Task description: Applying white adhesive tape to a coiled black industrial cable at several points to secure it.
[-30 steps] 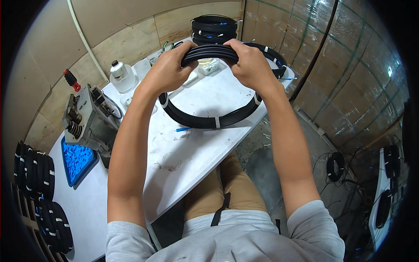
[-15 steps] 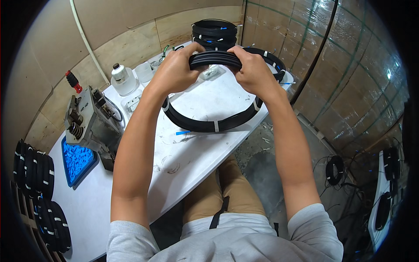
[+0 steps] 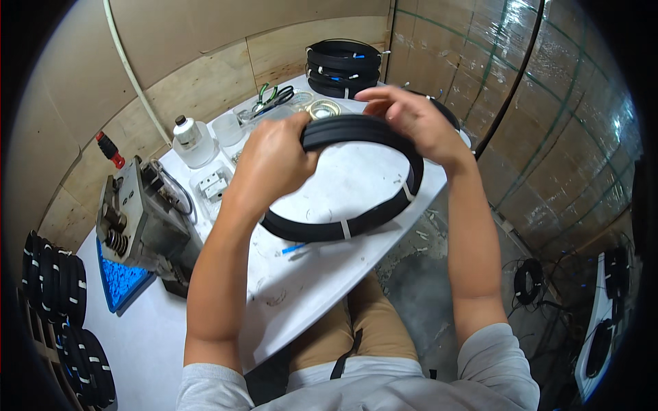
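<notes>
A coil of black cable (image 3: pixel 346 130) is tilted up over the white table, its far side raised and its near side low by the tabletop. White bands wrap it at intervals, and a short blue piece (image 3: pixel 293 248) shows beside its near edge. My left hand (image 3: pixel 277 154) is closed around the far left part of the coil, its fingertips partly hidden. At the coil's far right, my right hand (image 3: pixel 428 127) has its fingers apart, close above the cable and not wrapped round it.
Behind stand stacked black coils (image 3: pixel 343 65), tape rolls (image 3: pixel 323 108), scissors (image 3: pixel 277 99) and a white-labelled bottle (image 3: pixel 186 130). A metal press (image 3: pixel 147 212) and a blue tray (image 3: pixel 123 281) of small blue pieces are at left, with more coils (image 3: pixel 55 281) beyond. Wrapped cartons (image 3: pixel 548 123) line the right.
My right hand has let go of the coil's far side and lifted with its fingers spreading. The coil's raised side has come lower and nearer, still in my left hand.
</notes>
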Motion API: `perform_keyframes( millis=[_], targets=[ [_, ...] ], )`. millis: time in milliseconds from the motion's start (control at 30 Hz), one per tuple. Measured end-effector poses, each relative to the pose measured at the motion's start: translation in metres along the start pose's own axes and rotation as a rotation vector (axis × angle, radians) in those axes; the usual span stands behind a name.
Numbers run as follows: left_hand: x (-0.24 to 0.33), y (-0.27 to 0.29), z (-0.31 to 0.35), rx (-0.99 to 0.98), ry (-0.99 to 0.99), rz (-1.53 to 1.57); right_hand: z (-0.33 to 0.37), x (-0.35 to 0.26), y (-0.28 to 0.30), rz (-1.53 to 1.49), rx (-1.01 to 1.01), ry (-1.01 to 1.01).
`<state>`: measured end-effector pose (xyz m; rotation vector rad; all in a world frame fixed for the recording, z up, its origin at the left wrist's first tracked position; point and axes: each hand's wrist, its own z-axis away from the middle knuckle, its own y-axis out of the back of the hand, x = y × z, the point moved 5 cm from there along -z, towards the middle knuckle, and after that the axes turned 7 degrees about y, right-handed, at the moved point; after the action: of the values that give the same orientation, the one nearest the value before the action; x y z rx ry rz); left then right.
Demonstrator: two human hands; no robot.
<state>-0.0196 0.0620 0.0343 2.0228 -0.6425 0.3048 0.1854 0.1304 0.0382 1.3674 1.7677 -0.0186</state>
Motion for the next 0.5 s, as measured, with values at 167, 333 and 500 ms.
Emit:
perform_keyframes(
  millis=[167, 333, 500],
  targets=[
    [0.023, 0.003, 0.028, 0.009, -0.130, -0.062, -0.041, 0.112, 0.012, 0.290, 0.068, -0.188],
    [0.033, 0.006, 0.042, -0.049, -0.062, -0.007, -0.055, 0.203, -0.024, 0.665, -0.244, -0.190],
    [0.026, 0.008, 0.038, -0.072, -0.022, 0.073, -0.067, 0.241, -0.037, 0.734, -0.259, -0.209]
  ],
)
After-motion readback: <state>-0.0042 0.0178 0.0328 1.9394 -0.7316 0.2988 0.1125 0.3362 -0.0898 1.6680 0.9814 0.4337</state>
